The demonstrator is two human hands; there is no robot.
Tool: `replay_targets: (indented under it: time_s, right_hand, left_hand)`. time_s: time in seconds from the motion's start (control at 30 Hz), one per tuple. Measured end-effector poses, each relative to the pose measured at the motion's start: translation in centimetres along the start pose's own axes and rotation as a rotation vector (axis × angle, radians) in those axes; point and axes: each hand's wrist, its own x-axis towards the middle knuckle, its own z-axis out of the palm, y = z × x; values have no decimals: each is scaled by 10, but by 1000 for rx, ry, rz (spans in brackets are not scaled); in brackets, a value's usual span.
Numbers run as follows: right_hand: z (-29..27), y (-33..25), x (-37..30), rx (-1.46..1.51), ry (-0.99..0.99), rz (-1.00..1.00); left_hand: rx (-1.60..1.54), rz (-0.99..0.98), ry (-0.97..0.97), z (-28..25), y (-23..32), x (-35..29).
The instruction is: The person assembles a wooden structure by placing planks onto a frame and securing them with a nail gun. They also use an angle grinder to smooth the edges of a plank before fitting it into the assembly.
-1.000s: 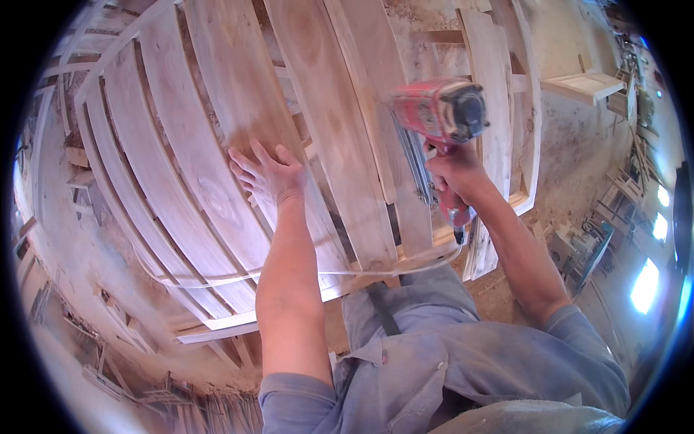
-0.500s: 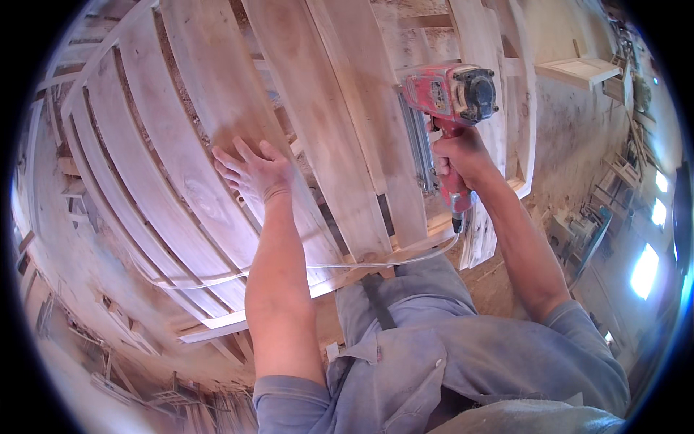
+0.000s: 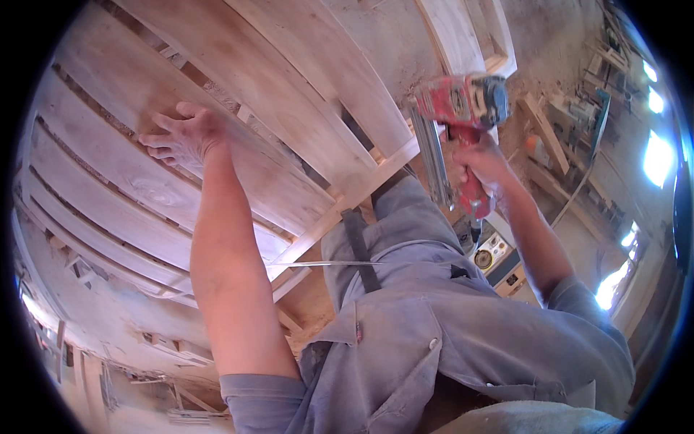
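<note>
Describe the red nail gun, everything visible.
The nail gun has a red, worn body with a blue-grey cap at its rear end and a long, narrow grey magazine running down its front. The right hand grips its red handle, holding it in the air off the slatted wooden frame, just beyond the frame's near edge. Its nose is hard to make out.

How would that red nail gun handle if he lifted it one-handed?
Probably top-heavy: the red nail gun has a bulky head above the grip held by the right hand. Its long magazine could catch edges. The hard body looks rigid, unlikely to flex.
</note>
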Motion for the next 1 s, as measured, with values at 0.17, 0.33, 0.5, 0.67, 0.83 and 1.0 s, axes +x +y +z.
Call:
replay_targets:
  time_s: [0.17, 0.33, 0.5, 0.67, 0.83, 1.0]
  right_hand:
    - [-13, 77, -12, -35, 51, 120]
    - [-12, 101, -8, 16, 32, 66]
    - [-12, 99, -9, -8, 26, 83]
    - [-9, 110, -6, -118, 37, 122]
    - [-11, 123, -9, -200, 49, 19]
    - [-15, 124, -26, -191, -10, 154]
  left_hand:
    - [10, 13, -20, -4, 6, -7]
    - [46, -2, 1, 3, -2, -3]
    - [58, -10, 0, 4, 3, -6]
    - [51, -30, -8, -1, 9, -9]
    - [83, -13, -19, 7, 3, -6]
    - [69, -14, -22, 3, 4, -6]
